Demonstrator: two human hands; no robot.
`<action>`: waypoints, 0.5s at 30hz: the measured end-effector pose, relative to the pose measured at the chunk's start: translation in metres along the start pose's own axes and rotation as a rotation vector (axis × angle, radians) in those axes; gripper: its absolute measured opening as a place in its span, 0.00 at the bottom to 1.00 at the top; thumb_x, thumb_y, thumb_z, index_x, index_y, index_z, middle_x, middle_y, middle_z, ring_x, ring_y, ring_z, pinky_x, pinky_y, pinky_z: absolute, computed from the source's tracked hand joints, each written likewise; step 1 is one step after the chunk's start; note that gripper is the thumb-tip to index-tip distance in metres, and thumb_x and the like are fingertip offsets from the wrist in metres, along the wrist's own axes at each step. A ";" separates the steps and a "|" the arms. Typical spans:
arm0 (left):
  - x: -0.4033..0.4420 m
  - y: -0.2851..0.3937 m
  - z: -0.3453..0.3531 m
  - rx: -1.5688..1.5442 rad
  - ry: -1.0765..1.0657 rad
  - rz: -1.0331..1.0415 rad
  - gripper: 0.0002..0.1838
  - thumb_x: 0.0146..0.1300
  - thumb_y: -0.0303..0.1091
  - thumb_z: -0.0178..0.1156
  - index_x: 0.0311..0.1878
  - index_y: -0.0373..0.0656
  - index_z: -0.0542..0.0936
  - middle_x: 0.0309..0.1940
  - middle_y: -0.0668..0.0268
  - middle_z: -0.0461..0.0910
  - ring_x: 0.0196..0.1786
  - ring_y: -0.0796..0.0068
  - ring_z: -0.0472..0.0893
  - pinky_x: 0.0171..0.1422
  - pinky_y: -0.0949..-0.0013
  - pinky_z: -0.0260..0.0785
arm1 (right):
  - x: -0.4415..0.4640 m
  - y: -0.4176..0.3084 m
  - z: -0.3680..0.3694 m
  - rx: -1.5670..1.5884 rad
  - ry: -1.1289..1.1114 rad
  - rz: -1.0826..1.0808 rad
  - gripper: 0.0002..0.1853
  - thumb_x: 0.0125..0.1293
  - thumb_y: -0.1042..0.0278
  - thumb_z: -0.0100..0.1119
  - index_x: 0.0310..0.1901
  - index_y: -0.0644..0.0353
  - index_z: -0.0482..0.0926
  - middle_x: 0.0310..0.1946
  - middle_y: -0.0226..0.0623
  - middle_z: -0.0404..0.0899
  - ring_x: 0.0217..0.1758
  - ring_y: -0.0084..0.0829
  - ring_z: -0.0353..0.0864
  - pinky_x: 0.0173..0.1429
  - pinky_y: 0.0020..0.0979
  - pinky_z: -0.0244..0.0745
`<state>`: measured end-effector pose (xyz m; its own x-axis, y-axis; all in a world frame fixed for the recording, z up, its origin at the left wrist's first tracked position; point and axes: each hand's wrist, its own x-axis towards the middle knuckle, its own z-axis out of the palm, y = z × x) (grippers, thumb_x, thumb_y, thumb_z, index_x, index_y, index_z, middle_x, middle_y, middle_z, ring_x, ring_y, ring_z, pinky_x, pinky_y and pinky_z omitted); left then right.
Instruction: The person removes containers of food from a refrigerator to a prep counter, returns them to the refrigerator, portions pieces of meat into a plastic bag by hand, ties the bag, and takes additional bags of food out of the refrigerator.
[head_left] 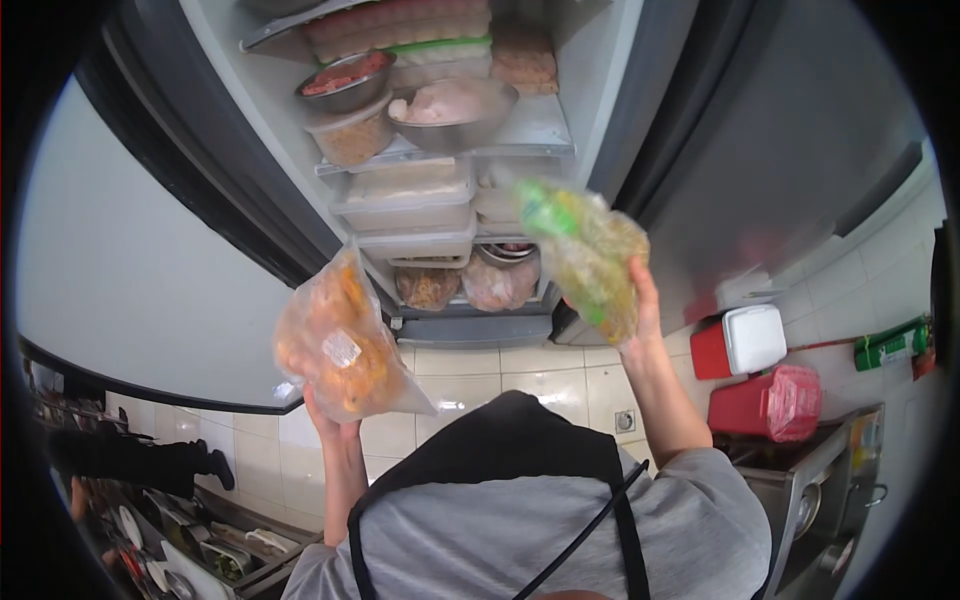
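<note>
A clear plastic bag of orange and pink food (345, 345) with a white label rests in my left hand (335, 420), whose fingers are mostly behind it. On the right, my right hand (645, 305) grips a bag of yellow-green food (590, 260) with a bright green patch, its upper end blurred. Both bags are in front of an open fridge (430, 330). Inside, a metal bowl of pale meat (450, 103), a smaller bowl of red meat (347, 82) and a tub (352, 135) sit on a shelf. White containers (408, 195) and bagged food (500, 282) are lower down.
The open fridge door (170, 240) spans the left. At the right are a red and white cooler (752, 340), a red bin (775, 405) and a metal unit (790, 490). A person in dark clothes (140, 465) is at the lower left, near a counter with food trays (240, 550).
</note>
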<state>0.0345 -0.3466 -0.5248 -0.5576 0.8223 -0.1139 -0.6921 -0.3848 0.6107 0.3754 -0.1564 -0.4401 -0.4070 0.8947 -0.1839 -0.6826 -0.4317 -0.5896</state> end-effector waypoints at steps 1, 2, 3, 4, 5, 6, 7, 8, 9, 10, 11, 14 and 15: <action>0.000 -0.001 0.001 0.001 0.012 -0.020 0.26 0.65 0.45 0.46 0.60 0.37 0.65 0.56 0.57 0.70 0.57 0.59 0.72 0.61 0.54 0.67 | -0.004 0.009 -0.014 0.009 0.010 0.000 0.31 0.58 0.56 0.58 0.61 0.60 0.63 0.56 0.43 0.70 0.55 0.38 0.74 0.55 0.38 0.73; 0.000 -0.002 0.000 0.001 0.023 -0.039 0.26 0.64 0.46 0.46 0.60 0.37 0.65 0.56 0.57 0.70 0.57 0.59 0.72 0.62 0.53 0.67 | -0.007 0.017 -0.026 -0.043 0.065 0.039 0.32 0.57 0.56 0.59 0.61 0.60 0.63 0.55 0.43 0.70 0.55 0.37 0.73 0.56 0.38 0.72; -0.002 -0.003 -0.001 0.009 0.023 -0.047 0.26 0.64 0.46 0.46 0.60 0.37 0.65 0.56 0.57 0.70 0.57 0.59 0.72 0.62 0.53 0.67 | -0.010 0.024 -0.035 -0.094 0.118 0.079 0.32 0.57 0.55 0.60 0.60 0.60 0.63 0.55 0.43 0.70 0.55 0.37 0.73 0.57 0.38 0.72; -0.003 -0.004 -0.002 0.003 -0.003 -0.064 0.27 0.64 0.46 0.46 0.60 0.37 0.64 0.57 0.56 0.70 0.58 0.59 0.72 0.62 0.53 0.66 | -0.015 0.028 -0.041 -0.087 0.125 0.077 0.32 0.57 0.55 0.60 0.60 0.60 0.63 0.55 0.43 0.70 0.55 0.37 0.73 0.57 0.38 0.72; -0.003 -0.005 -0.004 -0.004 -0.030 -0.081 0.27 0.63 0.46 0.47 0.61 0.38 0.64 0.57 0.56 0.70 0.58 0.58 0.72 0.62 0.52 0.66 | -0.018 0.032 -0.046 -0.078 0.113 0.092 0.32 0.57 0.55 0.60 0.60 0.60 0.63 0.54 0.43 0.71 0.55 0.37 0.73 0.57 0.38 0.71; -0.003 -0.007 -0.010 0.002 -0.031 -0.086 0.27 0.63 0.46 0.47 0.61 0.38 0.64 0.57 0.56 0.70 0.58 0.58 0.72 0.62 0.52 0.66 | -0.021 0.034 -0.049 -0.069 0.101 0.108 0.32 0.56 0.55 0.60 0.60 0.60 0.63 0.53 0.43 0.71 0.55 0.36 0.73 0.57 0.38 0.71; -0.003 -0.009 -0.021 -0.014 -0.021 -0.103 0.28 0.62 0.45 0.48 0.61 0.38 0.64 0.57 0.56 0.69 0.58 0.58 0.71 0.62 0.52 0.65 | -0.023 0.036 -0.050 -0.064 0.105 0.106 0.32 0.56 0.55 0.60 0.60 0.60 0.63 0.53 0.43 0.71 0.55 0.36 0.73 0.57 0.38 0.71; -0.003 -0.011 -0.026 -0.031 -0.011 -0.120 0.28 0.61 0.44 0.49 0.61 0.38 0.64 0.57 0.55 0.69 0.59 0.57 0.71 0.62 0.51 0.65 | -0.025 0.036 -0.050 -0.051 0.088 0.118 0.32 0.56 0.55 0.61 0.60 0.60 0.64 0.52 0.43 0.71 0.55 0.36 0.73 0.56 0.38 0.71; -0.002 -0.013 -0.031 -0.027 -0.013 -0.124 0.28 0.61 0.44 0.49 0.61 0.38 0.64 0.57 0.55 0.69 0.59 0.57 0.71 0.62 0.51 0.65 | -0.026 0.037 -0.050 -0.038 0.072 0.130 0.32 0.56 0.56 0.61 0.59 0.60 0.64 0.52 0.42 0.71 0.54 0.35 0.73 0.56 0.37 0.71; -0.002 -0.015 -0.034 0.016 -0.003 -0.127 0.30 0.60 0.46 0.49 0.62 0.39 0.64 0.58 0.55 0.69 0.59 0.57 0.70 0.63 0.51 0.65 | -0.029 0.037 -0.046 -0.035 0.074 0.128 0.32 0.56 0.56 0.61 0.59 0.60 0.64 0.52 0.42 0.71 0.54 0.35 0.73 0.56 0.37 0.71; -0.003 -0.016 -0.035 0.060 0.006 -0.129 0.31 0.59 0.47 0.49 0.62 0.39 0.63 0.58 0.55 0.69 0.60 0.56 0.70 0.63 0.51 0.64 | -0.032 0.035 -0.039 -0.056 0.066 0.126 0.32 0.55 0.56 0.61 0.59 0.60 0.64 0.52 0.42 0.71 0.54 0.35 0.73 0.56 0.37 0.71; -0.006 -0.016 -0.032 0.111 -0.010 -0.126 0.31 0.54 0.41 0.50 0.62 0.38 0.64 0.57 0.55 0.69 0.59 0.55 0.70 0.62 0.50 0.64 | -0.031 0.033 -0.032 -0.091 0.024 0.119 0.31 0.55 0.58 0.62 0.59 0.61 0.64 0.52 0.41 0.71 0.54 0.35 0.73 0.56 0.36 0.70; -0.007 -0.015 -0.028 0.113 -0.012 -0.126 0.31 0.54 0.41 0.50 0.62 0.38 0.64 0.57 0.55 0.69 0.59 0.55 0.70 0.62 0.50 0.64 | -0.030 0.033 -0.031 -0.111 -0.009 0.116 0.31 0.55 0.58 0.62 0.59 0.62 0.64 0.52 0.41 0.71 0.54 0.34 0.73 0.57 0.36 0.70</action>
<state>0.0364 -0.3585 -0.5554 -0.4634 0.8664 -0.1859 -0.6997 -0.2290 0.6767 0.3838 -0.1935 -0.4779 -0.4850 0.8382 -0.2494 -0.5595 -0.5166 -0.6482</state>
